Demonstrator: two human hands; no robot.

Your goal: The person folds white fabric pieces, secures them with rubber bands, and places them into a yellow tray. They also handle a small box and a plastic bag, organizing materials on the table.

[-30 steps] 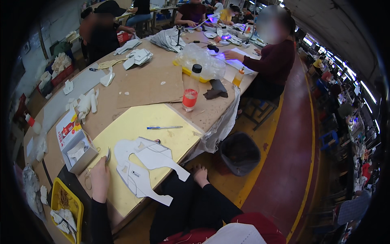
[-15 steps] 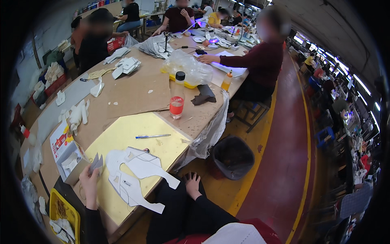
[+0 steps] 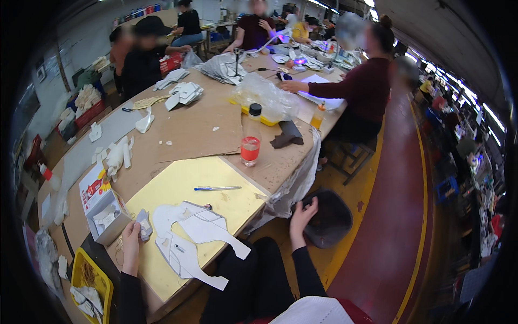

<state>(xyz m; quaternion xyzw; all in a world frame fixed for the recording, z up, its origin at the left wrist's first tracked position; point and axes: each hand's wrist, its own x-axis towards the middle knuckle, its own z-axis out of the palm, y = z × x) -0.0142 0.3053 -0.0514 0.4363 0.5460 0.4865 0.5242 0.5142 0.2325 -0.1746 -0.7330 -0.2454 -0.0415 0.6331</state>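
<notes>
My left hand [image 3: 131,240] is at the left edge of the yellow sheet [image 3: 210,173], its fingers closed on a few small grey pieces [image 3: 144,222]. White cut-out shoe pieces [image 3: 186,254] lie to its right on the sheet, their narrow ends hanging past the table edge toward my lap. An open white box [image 3: 112,218] with pale pieces inside stands just beyond that hand. My right hand [image 3: 303,220] is lifted off the table beside a black bin [image 3: 330,221]. Its fingers are apart and nothing shows in them.
A pen [image 3: 217,188] lies across the sheet. Farther off stand a bottle with a red band [image 3: 250,146], plastic bags [image 3: 264,97] and an orange-yellow bottle [image 3: 318,115]. A yellow basket [image 3: 108,299] is at lower left. Several people work around the table; a red walkway [image 3: 388,216] runs at right.
My right hand has risen from my lap and gone forward and right to near the bin. The left hand still grips the grey pieces, now turned flatter. The whole view has shifted slightly.
</notes>
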